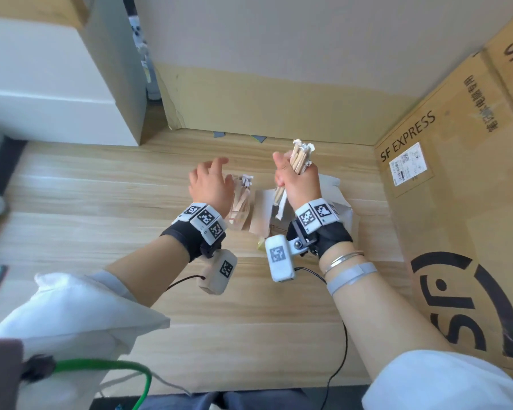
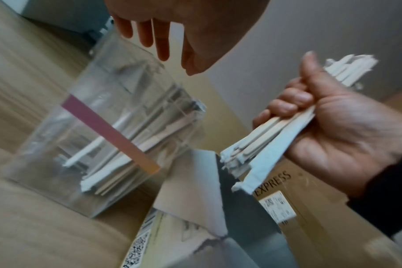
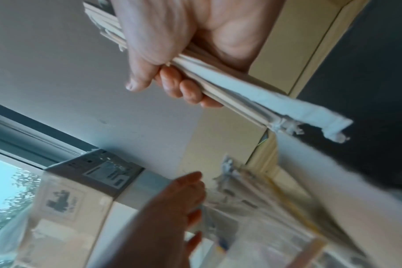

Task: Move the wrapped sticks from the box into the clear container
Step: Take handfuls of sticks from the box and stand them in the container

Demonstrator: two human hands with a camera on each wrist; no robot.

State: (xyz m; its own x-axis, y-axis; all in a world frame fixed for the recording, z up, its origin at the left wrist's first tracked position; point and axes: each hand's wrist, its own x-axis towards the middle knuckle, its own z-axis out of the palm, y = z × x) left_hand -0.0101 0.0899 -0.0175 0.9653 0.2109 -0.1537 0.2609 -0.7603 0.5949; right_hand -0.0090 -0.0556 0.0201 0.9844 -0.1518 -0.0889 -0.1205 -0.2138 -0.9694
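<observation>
Now we see the box [image 1: 332, 208] under our right hand [image 1: 298, 184], and the container [image 2: 99, 137], with sticks already inside, at nine o'clock from it. Our fist clenches a bundle [image 1: 299, 159], long axis almost upright. Our left hand [image 1: 212, 184], fingers relaxed and holding nothing, hovers over the container.

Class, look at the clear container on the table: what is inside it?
The clear container holds a leaning stack of wrapped sticks, paper ends torn. How many cannot be counted: they overlap and the picture is blurred. In the head view the left hand covers part of it.
</observation>
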